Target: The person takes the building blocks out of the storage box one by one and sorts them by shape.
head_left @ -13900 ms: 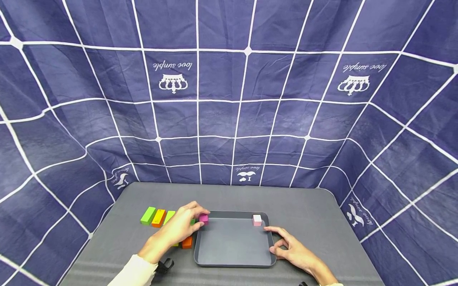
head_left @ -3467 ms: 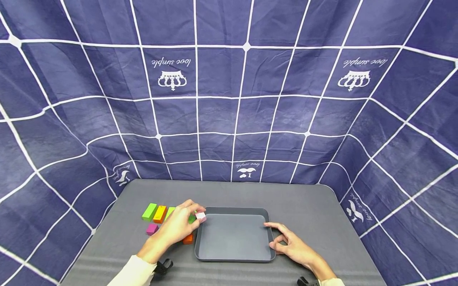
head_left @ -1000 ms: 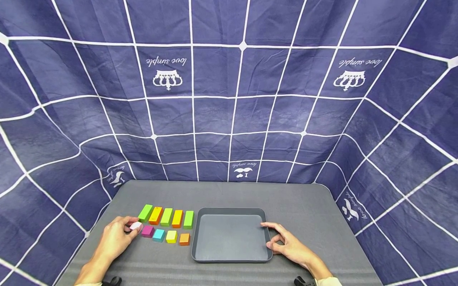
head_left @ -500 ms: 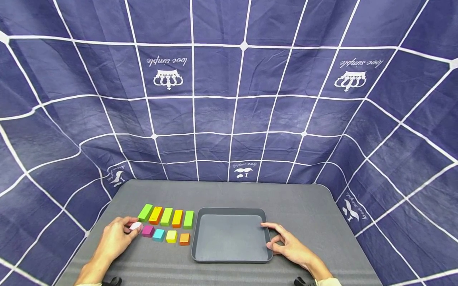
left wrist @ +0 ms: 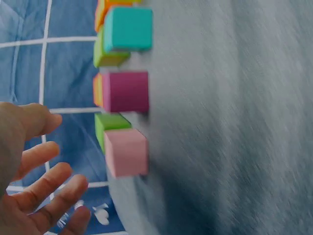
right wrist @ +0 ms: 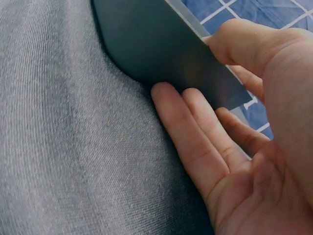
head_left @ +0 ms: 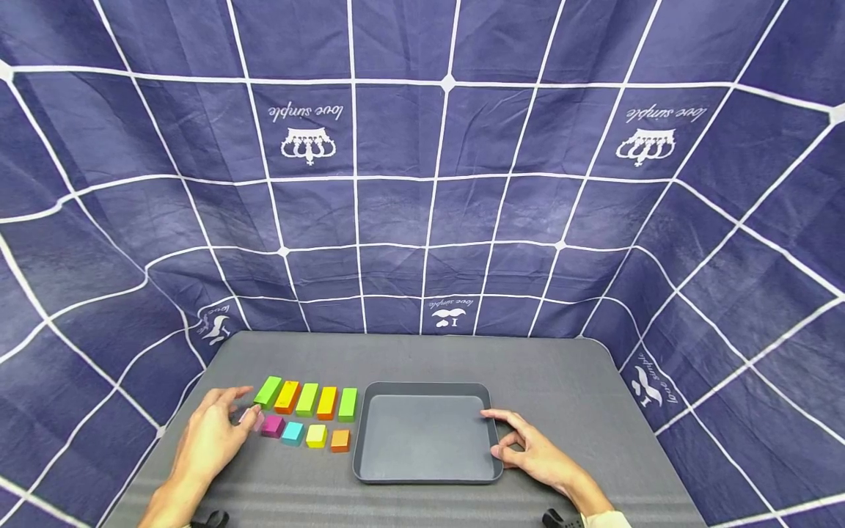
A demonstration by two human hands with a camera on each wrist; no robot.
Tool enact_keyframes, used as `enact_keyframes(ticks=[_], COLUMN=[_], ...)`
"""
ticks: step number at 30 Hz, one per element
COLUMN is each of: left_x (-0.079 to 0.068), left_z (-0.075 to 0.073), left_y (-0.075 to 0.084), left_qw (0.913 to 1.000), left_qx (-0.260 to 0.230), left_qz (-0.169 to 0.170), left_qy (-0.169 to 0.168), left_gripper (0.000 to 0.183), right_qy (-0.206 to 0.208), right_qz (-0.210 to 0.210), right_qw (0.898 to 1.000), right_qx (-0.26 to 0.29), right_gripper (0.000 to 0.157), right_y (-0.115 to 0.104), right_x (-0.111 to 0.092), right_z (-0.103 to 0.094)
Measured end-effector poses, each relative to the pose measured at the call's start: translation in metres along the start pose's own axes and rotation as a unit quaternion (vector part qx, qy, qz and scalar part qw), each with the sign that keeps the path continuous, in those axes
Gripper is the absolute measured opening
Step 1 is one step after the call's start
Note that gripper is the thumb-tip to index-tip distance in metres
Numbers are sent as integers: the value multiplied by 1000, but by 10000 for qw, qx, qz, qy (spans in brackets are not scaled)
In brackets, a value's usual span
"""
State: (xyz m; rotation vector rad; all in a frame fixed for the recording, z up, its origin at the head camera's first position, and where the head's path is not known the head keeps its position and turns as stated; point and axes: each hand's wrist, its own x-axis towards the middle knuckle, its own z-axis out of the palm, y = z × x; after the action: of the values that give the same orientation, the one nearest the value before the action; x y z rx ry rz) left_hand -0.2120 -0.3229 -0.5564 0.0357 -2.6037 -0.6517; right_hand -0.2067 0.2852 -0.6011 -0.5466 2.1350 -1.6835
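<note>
My left hand, fingers spread, is beside a pale pink cube at the left end of the front row of blocks. In the left wrist view its fingertips are apart from the cube. A purple cube is right of the pink one, followed by a turquoise cube, a yellow cube and an orange cube. My right hand grips the right side of a dark grey baking tray, thumb over the rim and fingers against the outer wall.
Behind the cubes is a row of longer blocks: a green block at the left, then an orange-and-yellow block and several others. Blue patterned cloth hangs behind and at both sides of the grey table.
Earlier my left hand lifted the purple and pink cubes out of the tray to the left. Since half a second ago its fingers have opened from the pink cube. My right hand stays at the tray.
</note>
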Motion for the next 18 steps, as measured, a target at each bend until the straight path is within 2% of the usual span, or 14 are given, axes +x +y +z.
enact_keyframes(ticks=[6,9,11,15,16,18], left_x=[-1,-4,-7,-13,-14,-17], left_z=[6,12,16,22,24,28], left_y=[33,51,64,88,93,104], left_qw=[9992,9979,9968,9930,9916,9897], left_qx=[-162,-218,-228,-254,-239,-210], left_qz=[368,602,772,1153,1269,1415], left_qy=[5,-16,-10,-5,-10,-114], left_gripper=[43,40,39,40,40,41], right_qy=[215,547,887,1576,1749,2056], right_qz=[-263,-383,-433,-453,-486,-650], right_qw=[9992,9965,9913,9704,9621,9390], right_qx=[-206,-498,-871,-1771,-2035,-2679], right_gripper=[71,70,70,72,72,74], right_y=[-5,-9,-13,-21,-23,-25], right_x=[-3,-4,-5,-7,-8,-9], right_z=[5,9,14,28,32,39])
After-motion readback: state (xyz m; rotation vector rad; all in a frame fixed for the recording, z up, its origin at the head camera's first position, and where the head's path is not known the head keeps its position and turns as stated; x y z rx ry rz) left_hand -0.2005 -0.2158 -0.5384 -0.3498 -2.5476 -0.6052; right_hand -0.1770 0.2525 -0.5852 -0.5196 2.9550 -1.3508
